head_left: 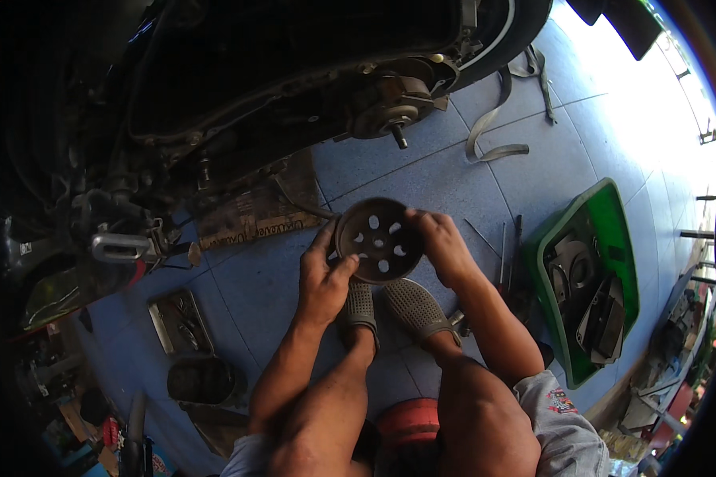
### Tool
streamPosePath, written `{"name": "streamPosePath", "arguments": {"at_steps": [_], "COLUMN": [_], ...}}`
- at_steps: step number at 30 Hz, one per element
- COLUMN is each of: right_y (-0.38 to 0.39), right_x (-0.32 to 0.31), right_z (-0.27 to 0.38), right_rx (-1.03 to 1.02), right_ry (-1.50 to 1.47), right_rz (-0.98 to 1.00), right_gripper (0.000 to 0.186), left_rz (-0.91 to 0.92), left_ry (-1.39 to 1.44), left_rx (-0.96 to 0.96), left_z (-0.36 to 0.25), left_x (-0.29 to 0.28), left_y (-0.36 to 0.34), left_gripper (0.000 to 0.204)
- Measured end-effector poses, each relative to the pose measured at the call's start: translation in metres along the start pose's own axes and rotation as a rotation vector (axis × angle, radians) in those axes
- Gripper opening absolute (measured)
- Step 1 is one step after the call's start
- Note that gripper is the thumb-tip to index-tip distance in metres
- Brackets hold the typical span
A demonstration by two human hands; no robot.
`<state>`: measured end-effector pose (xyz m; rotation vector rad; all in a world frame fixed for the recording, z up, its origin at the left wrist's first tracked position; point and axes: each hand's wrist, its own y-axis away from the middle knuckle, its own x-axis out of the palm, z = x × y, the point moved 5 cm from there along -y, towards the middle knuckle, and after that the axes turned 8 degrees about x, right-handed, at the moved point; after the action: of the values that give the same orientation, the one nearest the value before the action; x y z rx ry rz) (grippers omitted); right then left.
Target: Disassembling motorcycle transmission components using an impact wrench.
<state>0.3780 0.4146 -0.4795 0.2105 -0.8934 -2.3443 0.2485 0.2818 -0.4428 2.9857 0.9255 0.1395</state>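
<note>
A round, dark metal clutch bell (363, 258) with a ring of oval holes and a small centre hole is held up between my hands, above my feet. My left hand (324, 274) grips its left edge, the thumb lying over the rim toward the holes. On the upper right, my right hand (440, 242) has its fingers closed on the rim. Beyond the bell, the motor scooter's open drive case (294, 119) shows, with a bare shaft (400, 139) sticking out of a round hub at its right end.
A green bin (542, 270) with dark metal parts stands at right, near thin tools (502, 254) on the tiled floor. Straps (489, 127) lie at the far right. At left are a metal tray (161, 326) and a dark container (203, 380). A wooden board (254, 211) lies below the scooter.
</note>
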Motion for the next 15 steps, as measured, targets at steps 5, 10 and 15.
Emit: {"name": "streamPosePath", "arguments": {"at_steps": [5, 10, 15], "right_y": [0.011, -0.036, -0.028], "right_x": [0.003, -0.013, -0.022], "right_z": [0.007, -0.024, -0.112], "right_rx": [-0.197, 0.202, 0.254], "right_ry": [0.302, 0.456, 0.485], "right_rz": [0.008, 0.143, 0.038], "right_gripper": [0.047, 0.046, 0.049], "left_rz": [0.006, -0.033, -0.068], "left_ry": [-0.283, -0.081, 0.189], "left_rx": [0.166, -0.137, -0.847], "left_z": [-0.009, 0.045, 0.128], "left_x": [-0.004, -0.006, 0.000], "left_y": [0.007, -0.007, 0.012], "left_gripper": [0.044, 0.032, 0.025]}}
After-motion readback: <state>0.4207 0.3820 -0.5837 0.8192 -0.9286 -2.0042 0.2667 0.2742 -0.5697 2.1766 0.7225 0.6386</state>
